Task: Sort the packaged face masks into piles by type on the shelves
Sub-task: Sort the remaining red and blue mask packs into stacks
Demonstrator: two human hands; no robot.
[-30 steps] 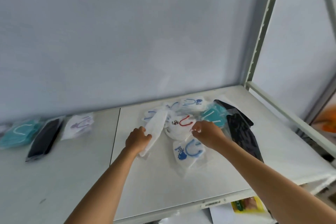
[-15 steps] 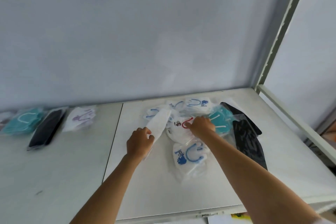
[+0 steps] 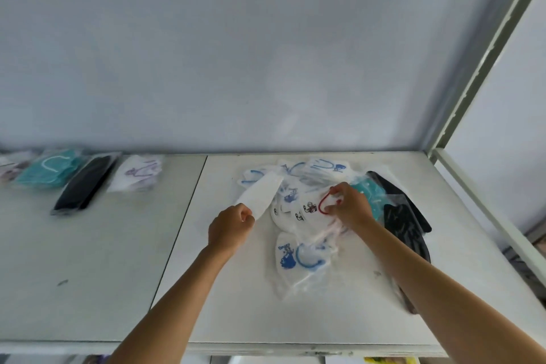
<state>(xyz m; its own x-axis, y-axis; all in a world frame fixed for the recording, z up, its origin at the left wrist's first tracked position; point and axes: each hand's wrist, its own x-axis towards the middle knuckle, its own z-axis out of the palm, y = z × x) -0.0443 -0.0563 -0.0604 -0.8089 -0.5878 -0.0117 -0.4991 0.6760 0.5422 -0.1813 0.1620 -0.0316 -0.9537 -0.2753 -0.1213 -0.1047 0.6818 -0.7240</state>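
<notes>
A mixed heap of packaged masks lies on the right shelf board point(image 3: 325, 319). My left hand point(image 3: 230, 227) pinches the near end of a plain white mask point(image 3: 260, 195), which slants up and away. My right hand point(image 3: 350, 205) grips the packet of a white mask with a red ear loop point(image 3: 310, 210) at the heap's middle. A white mask with blue print point(image 3: 298, 257) lies nearest me. Teal masks point(image 3: 370, 190) and black masks point(image 3: 404, 221) sit at the heap's right. On the left board stand sorted piles: teal point(image 3: 48, 171), black point(image 3: 84, 185), white with purple print point(image 3: 137, 171).
A seam point(image 3: 180, 230) divides the two shelf boards. A metal upright point(image 3: 484, 59) and side rail point(image 3: 484, 210) bound the shelf on the right. The wall stands close behind. Items on a lower level show under the front edge point(image 3: 384, 360).
My right hand has closed on the red-loop mask packet and drawn it slightly up from the heap. My left hand keeps the white mask. The camera view has tilted upward.
</notes>
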